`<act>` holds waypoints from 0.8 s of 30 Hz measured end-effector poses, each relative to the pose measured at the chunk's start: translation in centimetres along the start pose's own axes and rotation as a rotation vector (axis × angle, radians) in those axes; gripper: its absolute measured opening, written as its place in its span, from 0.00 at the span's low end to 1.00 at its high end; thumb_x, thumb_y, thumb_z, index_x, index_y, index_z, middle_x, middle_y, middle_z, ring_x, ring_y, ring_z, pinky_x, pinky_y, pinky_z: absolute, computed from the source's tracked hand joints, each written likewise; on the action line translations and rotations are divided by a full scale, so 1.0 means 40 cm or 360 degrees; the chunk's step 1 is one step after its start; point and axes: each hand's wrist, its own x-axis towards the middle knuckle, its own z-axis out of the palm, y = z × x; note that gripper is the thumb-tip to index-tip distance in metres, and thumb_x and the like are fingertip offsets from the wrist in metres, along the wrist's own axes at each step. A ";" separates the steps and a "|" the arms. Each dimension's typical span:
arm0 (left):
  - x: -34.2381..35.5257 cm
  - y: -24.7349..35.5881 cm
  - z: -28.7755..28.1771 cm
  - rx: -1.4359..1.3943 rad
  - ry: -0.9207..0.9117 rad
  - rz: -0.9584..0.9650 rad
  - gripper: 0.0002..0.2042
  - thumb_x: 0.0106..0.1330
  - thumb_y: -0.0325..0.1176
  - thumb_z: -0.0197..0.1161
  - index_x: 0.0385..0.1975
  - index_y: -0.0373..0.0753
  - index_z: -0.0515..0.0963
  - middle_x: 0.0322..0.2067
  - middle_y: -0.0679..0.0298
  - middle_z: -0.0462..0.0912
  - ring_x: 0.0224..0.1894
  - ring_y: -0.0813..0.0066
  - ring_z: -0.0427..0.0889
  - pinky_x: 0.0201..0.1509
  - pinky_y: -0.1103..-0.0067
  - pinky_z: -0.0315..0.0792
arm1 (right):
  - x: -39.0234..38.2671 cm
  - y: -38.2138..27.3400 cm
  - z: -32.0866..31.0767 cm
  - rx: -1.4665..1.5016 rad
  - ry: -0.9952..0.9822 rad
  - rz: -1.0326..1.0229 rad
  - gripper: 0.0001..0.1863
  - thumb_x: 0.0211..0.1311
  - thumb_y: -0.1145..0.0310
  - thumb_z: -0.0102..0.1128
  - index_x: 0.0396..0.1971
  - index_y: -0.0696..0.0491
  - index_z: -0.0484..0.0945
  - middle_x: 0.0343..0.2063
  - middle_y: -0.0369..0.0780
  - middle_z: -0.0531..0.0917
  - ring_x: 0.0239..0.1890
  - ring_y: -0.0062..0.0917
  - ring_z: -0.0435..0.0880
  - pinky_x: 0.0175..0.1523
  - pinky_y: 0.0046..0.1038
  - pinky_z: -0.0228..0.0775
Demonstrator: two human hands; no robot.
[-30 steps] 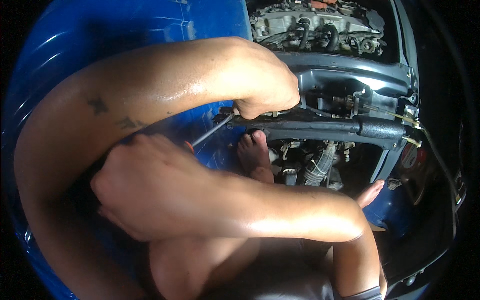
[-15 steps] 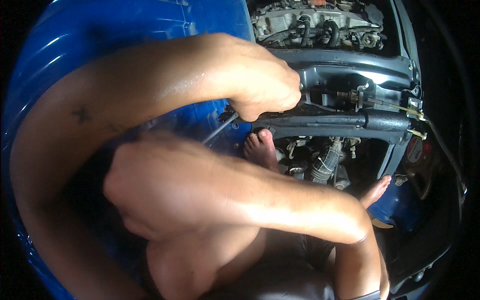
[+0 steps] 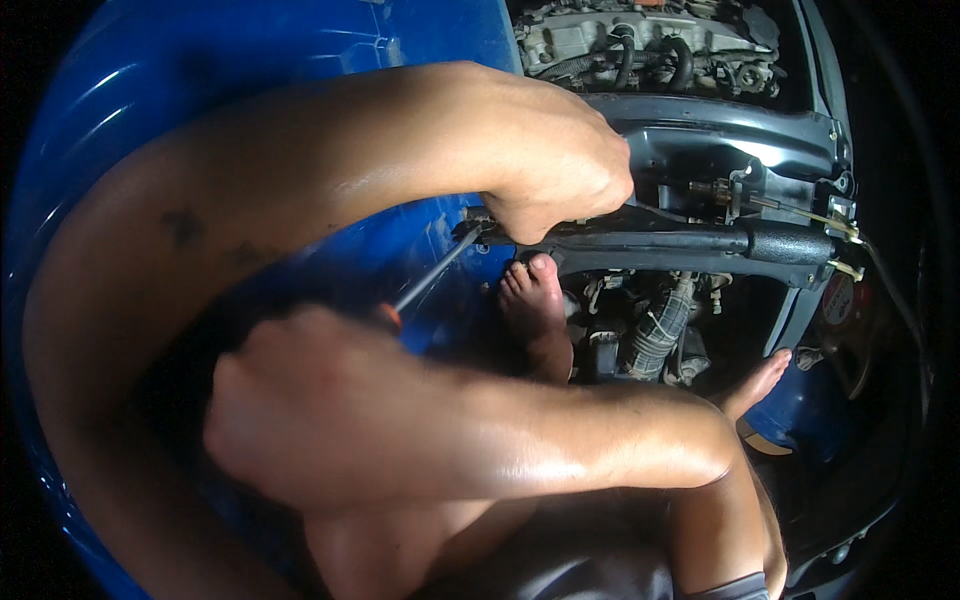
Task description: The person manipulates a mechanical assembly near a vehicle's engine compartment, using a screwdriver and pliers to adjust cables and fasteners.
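Note:
My right hand [image 3: 300, 400], blurred by motion, is closed round a screwdriver [image 3: 435, 275] with an orange handle end and a grey shaft. The shaft slants up and right, its tip reaching the left end of a long dark metal bar [image 3: 650, 238]. Across the top reaches my left arm, and my left hand [image 3: 560, 165] is a closed fist over the bar's left part, beside a dark metal panel [image 3: 720, 135]. Its fingers curl away, so what they hold is hidden.
An engine [image 3: 650, 50] lies beyond the panel. A ribbed air hose [image 3: 662, 330] sits below the bar. My bare feet [image 3: 535, 290] rest near the bar and at the right. A blue body panel [image 3: 270, 40] fills the left. A thin cable [image 3: 900, 310] hangs at right.
My left hand has shifted slightly right. My right hand has moved a little down, and more of the screwdriver, with its orange handle end, shows now. The whole view has drifted slightly.

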 end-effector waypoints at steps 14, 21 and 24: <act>-0.028 0.045 -0.042 0.0171 0.0178 0.0037 0.05 0.37 0.22 0.64 0.17 0.31 0.78 0.19 0.51 0.79 0.28 0.52 0.82 0.33 0.66 0.76 | 0.048 0.056 0.058 -0.0185 0.0126 0.0144 0.07 0.47 0.69 0.57 0.23 0.53 0.83 0.30 0.45 0.83 0.36 0.35 0.83 0.41 0.35 0.74; -0.043 0.038 -0.052 0.0110 0.0158 0.0139 0.04 0.38 0.21 0.63 0.18 0.31 0.78 0.19 0.52 0.80 0.29 0.53 0.82 0.33 0.67 0.76 | 0.060 0.047 0.057 -0.0330 0.0477 0.0260 0.08 0.54 0.68 0.54 0.28 0.51 0.82 0.33 0.41 0.83 0.39 0.32 0.81 0.45 0.33 0.70; -0.043 0.073 -0.042 0.0213 0.0176 -0.0056 0.05 0.39 0.21 0.64 0.18 0.31 0.78 0.20 0.52 0.80 0.29 0.54 0.82 0.34 0.67 0.76 | 0.104 0.096 0.144 -0.0372 0.0882 0.0319 0.08 0.56 0.68 0.52 0.28 0.50 0.82 0.34 0.40 0.82 0.43 0.30 0.79 0.45 0.32 0.69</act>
